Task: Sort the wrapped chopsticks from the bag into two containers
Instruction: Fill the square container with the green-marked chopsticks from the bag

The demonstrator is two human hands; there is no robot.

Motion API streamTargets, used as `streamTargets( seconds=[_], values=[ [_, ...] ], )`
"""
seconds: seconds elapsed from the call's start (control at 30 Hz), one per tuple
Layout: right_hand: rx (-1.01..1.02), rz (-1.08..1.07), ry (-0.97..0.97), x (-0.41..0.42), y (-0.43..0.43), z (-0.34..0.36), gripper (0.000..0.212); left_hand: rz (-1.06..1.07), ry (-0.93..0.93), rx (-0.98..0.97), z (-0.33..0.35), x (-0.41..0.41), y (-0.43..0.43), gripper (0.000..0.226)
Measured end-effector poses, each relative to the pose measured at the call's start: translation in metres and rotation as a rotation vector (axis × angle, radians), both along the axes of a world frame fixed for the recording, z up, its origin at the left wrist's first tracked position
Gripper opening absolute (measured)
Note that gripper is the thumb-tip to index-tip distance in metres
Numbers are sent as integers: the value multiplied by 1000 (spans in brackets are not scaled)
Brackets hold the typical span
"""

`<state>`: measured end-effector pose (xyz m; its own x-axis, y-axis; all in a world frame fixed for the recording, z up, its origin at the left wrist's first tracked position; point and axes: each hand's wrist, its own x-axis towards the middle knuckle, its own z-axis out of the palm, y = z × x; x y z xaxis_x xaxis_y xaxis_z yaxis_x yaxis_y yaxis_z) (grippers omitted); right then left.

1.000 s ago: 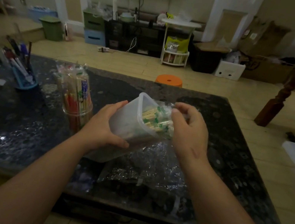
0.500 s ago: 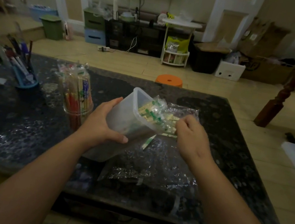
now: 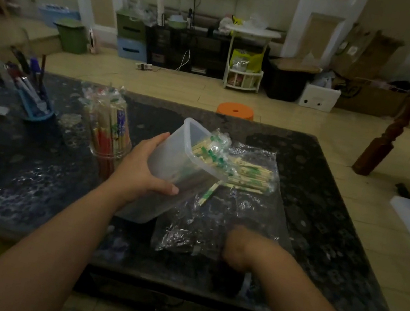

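Gripping tilted container (image 3: 170,160) of chopsticks (image 3: 209,153), left hand (image 3: 146,170), right hand (image 3: 242,248) blurred, grip unclear

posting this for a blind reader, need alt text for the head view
A left hand tilts a clear tub of green-wrapped chopsticks over a plastic bag on a dark table; the blurred right hand is at the bag's near edge. A round jar of wrapped chopsticks stands to the left.
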<state>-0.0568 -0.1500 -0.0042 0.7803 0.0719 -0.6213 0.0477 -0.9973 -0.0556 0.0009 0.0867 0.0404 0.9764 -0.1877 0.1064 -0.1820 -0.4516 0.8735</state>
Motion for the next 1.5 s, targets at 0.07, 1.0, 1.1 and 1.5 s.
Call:
streamTargets(
  seconds=[0.07, 1.0, 1.1, 1.5],
  values=[
    [0, -66, -98, 0, -5, -20, 58, 2, -3, -4, 0, 0, 0, 128],
    [-238, 141, -813, 114, 9, -66, 44, 24, -47, -24, -15, 29, -7, 127],
    [-120, 63, -794, 122, 7, -70, 41, 30, -54, -28, -15, 29, -7, 127],
    [44, -132, -709, 118, 15, -72, 56, 25, -45, -36, -16, 34, -3, 124]
  ],
)
